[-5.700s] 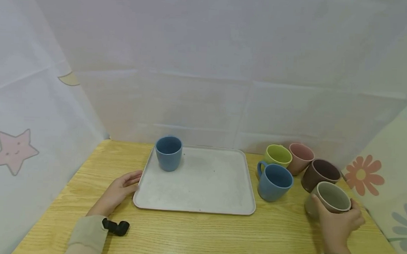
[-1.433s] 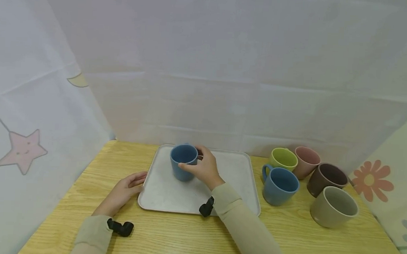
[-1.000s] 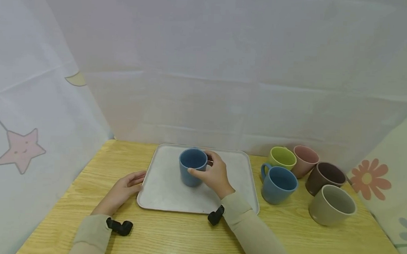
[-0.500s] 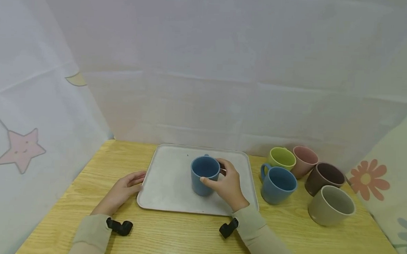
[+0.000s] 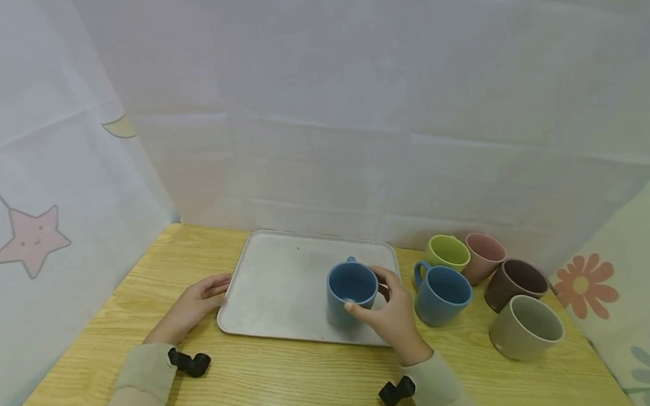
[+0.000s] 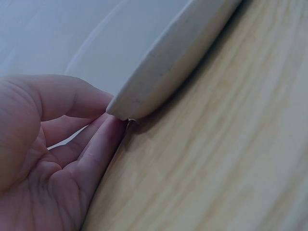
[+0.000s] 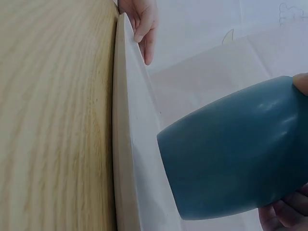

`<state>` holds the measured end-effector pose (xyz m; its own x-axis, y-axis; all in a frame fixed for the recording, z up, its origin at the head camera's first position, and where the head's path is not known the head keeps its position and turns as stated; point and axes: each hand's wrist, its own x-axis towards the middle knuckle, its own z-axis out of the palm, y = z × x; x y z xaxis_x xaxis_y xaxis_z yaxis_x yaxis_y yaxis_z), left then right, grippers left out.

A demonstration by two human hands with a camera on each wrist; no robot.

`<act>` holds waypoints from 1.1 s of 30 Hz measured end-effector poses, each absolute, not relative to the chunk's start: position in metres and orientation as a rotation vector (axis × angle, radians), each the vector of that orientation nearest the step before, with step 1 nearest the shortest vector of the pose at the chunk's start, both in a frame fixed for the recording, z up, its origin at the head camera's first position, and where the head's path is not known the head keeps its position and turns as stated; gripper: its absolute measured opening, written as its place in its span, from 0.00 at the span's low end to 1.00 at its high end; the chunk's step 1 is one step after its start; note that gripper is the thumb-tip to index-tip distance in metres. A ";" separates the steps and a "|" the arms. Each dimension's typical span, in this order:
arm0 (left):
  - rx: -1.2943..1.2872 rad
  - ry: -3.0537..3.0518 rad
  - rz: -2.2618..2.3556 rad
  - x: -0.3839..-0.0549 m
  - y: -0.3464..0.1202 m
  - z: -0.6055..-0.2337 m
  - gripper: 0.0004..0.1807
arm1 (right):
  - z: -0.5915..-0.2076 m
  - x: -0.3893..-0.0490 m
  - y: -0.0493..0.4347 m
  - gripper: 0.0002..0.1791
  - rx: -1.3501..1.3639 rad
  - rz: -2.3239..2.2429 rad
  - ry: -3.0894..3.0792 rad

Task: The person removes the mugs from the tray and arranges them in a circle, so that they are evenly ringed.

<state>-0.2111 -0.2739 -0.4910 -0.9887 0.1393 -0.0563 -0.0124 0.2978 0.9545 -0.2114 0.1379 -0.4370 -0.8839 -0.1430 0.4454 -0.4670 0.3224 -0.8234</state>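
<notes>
In the head view my right hand (image 5: 398, 318) grips a blue mug (image 5: 342, 307) from its right side, thumb at the near wall. The mug is over the right front part of a white tray (image 5: 278, 286). In the right wrist view the mug (image 7: 236, 154) leans a little and its base is close to the tray surface; I cannot tell whether they touch. At the tray's left edge my left hand (image 5: 195, 306) pinches the rim (image 6: 154, 72) between thumb and fingers, as the left wrist view shows. The tray lies on the wooden table (image 5: 274, 376).
Right of the tray stands a second blue mug (image 5: 437, 308), its handle toward the tray. Behind and beside it are a green mug (image 5: 448, 251), a pink mug (image 5: 477, 267), a brown mug (image 5: 501, 289) and a grey-beige mug (image 5: 515, 332). White cloth (image 5: 317, 136) hangs behind.
My right hand has left the grey-beige mug, taken hold of the blue mug at the tray's back left, and carried it right and nearer. The left hand stays at the tray edge.
</notes>
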 end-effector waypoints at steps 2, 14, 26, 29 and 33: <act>0.126 2.407 1.806 -0.211 -0.274 -0.491 0.32 | -0.434 -0.204 0.145 0.41 0.550 1.578 -2.312; 0.128 2.395 1.826 -0.211 -0.274 -0.492 0.32 | -0.427 -0.159 0.201 0.40 0.520 1.518 -2.431; 0.146 2.404 1.806 -0.209 -0.274 -0.491 0.33 | -0.417 -0.127 0.252 0.43 0.420 1.365 -2.501; 0.162 2.415 1.804 -0.209 -0.275 -0.489 0.32 | -0.418 -0.122 0.264 0.44 0.432 1.326 -2.489; 0.170 2.399 1.822 -0.209 -0.274 -0.491 0.32 | -0.420 -0.117 0.282 0.42 0.412 1.335 -2.493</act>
<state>-0.2092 -0.2741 -0.4905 -0.9859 0.1644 -0.0306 0.0146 0.2668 0.9636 -0.1173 0.2817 -0.4195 -0.9193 -0.1160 0.3761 -0.3772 0.5317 -0.7582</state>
